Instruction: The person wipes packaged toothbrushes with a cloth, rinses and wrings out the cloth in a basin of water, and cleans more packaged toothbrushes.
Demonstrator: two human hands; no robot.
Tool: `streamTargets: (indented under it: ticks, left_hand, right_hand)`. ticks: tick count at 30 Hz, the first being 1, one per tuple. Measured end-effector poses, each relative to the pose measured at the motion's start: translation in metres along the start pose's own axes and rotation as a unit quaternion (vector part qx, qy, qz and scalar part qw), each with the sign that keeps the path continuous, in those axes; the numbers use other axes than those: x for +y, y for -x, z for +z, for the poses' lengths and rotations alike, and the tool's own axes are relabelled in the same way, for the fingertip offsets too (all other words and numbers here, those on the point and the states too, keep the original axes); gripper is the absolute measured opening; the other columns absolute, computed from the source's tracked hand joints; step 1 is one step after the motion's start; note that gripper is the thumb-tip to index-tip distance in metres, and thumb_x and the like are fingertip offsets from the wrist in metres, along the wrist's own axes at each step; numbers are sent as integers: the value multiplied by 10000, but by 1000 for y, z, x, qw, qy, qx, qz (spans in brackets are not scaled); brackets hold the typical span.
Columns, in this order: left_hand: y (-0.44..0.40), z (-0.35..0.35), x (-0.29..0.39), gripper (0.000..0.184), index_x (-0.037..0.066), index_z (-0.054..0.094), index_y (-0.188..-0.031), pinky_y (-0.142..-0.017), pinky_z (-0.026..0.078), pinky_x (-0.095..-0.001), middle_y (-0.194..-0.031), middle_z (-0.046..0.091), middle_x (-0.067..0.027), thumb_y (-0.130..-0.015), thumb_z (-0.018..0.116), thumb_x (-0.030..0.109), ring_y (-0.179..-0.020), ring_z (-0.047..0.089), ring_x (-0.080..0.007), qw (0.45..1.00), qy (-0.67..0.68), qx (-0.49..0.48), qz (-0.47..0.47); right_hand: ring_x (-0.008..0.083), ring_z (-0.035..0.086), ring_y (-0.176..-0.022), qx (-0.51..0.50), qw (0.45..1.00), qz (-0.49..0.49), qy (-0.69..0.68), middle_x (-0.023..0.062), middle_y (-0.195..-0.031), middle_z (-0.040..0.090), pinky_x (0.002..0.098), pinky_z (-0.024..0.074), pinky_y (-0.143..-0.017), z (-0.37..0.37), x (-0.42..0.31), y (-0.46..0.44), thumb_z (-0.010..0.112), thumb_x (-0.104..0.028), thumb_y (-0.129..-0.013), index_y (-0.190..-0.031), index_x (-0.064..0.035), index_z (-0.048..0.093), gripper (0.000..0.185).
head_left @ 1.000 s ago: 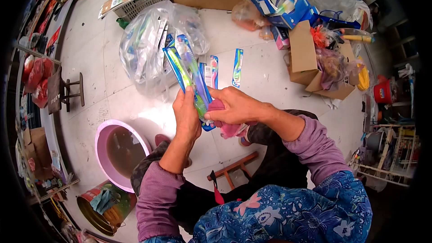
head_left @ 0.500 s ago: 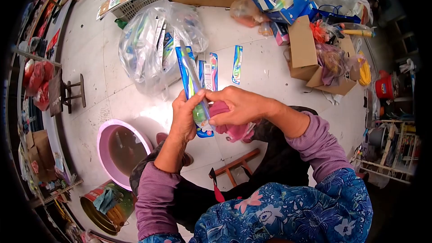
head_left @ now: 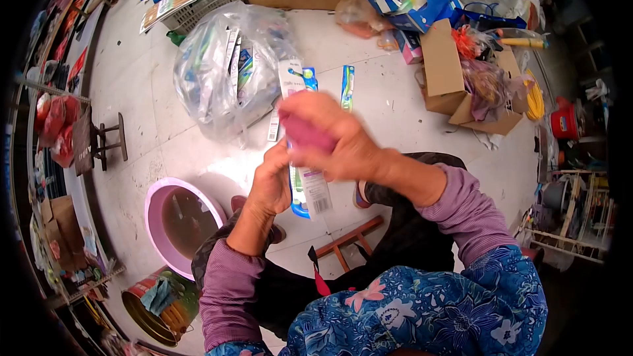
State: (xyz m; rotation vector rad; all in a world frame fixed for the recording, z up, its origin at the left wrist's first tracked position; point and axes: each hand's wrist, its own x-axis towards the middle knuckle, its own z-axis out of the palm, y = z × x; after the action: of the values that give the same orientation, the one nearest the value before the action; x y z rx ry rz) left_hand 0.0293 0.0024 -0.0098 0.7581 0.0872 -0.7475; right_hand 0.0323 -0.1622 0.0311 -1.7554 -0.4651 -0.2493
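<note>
Toothbrush pack (head_left: pixel 318 199): held above the floor (head_left: pixel 135 69), on the person's side of the plastic bag (head_left: pixel 211 102) and a little right of it; its white, barcoded back faces up. Whether another lies beneath is unclear.
Left hand (head_left: pixel 269 178): pinching the pack's left edge, just nearer the person than the bag.
Right hand (head_left: pixel 353 145): blurred, fingers curled round a pink cloth (head_left: pixel 304 133) over the pack's middle, right of the bag's near end.
Just changed: half a second ago a see-through front showed and the cloth sat lower; now it covers a printed back.
Loose pack (head_left: pixel 347 87): on the floor, right of the bag.
Tub (head_left: pixel 153 209): near-left of the bag, holding murky water (head_left: pixel 191 221).
Cardboard box (head_left: pixel 438 69): well right of the bag.
</note>
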Motion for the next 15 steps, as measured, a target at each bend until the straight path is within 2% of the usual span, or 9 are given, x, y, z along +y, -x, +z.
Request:
streamTargets:
  ticks: [1,2,5,8,9,11,12,13,15]
  left_hand:
    - [3,-1,-3,518,-42,435,-1258,-885,509,-376,-1150,571,-145,-829,562,219,-1022,604,-255,999,-35,7,22]
    - [6,-2,-2,486,-62,474,-1214,-916,494,-342,-1165,566,-136,-783,597,126,-1043,594,-222,1000,-2,-19,11]
    - [11,-2,-5,517,-59,474,-1212,-891,512,-357,-1158,565,-152,-724,606,47,-1018,607,-230,997,68,-46,-10]
    - [13,-4,-6,640,-41,390,-1303,-810,531,-404,-1121,557,-187,-692,571,16,-980,601,-295,994,-31,-69,-80]
    - [13,-1,-7,640,-41,390,-1303,-810,531,-404,-1121,557,-187,-692,571,16,-980,601,-295,994,-32,-70,-81]
    - [13,10,-9,620,-88,409,-1249,-669,541,-395,-1027,572,-219,-661,571,25,-812,621,-293,992,-13,-99,-74]
    - [15,17,-7,588,-109,434,-1187,-648,531,-381,-992,575,-230,-638,569,50,-747,614,-278,993,-21,-93,-74]
    - [15,17,-7,588,-109,434,-1187,-648,531,-381,-992,575,-230,-638,569,50,-747,614,-278,993,-21,-94,-74]
    - [14,13,-5,564,-44,426,-1204,-676,531,-384,-984,589,-182,-660,548,43,-777,620,-267,988,6,-116,-96]
  right_hand:
    - [261,577,-1052,-37,974,-137,177,99,-1146,581,415,393,-968,4,0,0,741,-214,-773,-1187,-59,557,479]
    - [261,577,-1052,-35,974,-135,176,99,-1146,581,415,393,-968,5,0,2,741,-214,-773,-1187,-59,557,479]
    - [303,563,-1030,-62,970,-157,174,99,-1094,595,437,357,-953,5,2,1,762,-265,-734,-1124,-65,600,467]
    - [255,590,-890,-41,965,-192,172,80,-981,622,380,413,-837,0,8,-6,760,-181,-711,-1005,-74,635,337]
    - [255,590,-890,-40,965,-190,173,80,-981,622,380,413,-837,-2,14,-10,760,-181,-711,-1005,-74,635,337]
    - [243,570,-816,-14,949,-199,246,48,-857,589,374,407,-761,-10,33,-23,702,-150,-716,-860,-94,603,183]
    - [262,557,-770,68,945,-203,246,50,-786,571,374,406,-709,-10,38,-34,673,-73,-664,-793,-98,585,157]
    - [262,557,-770,69,945,-203,247,50,-786,571,374,406,-709,-12,43,-38,673,-73,-664,-793,-98,585,157]
    - [273,572,-774,117,966,-108,202,90,-865,618,373,429,-728,-14,42,-44,710,-55,-662,-851,-63,628,207]
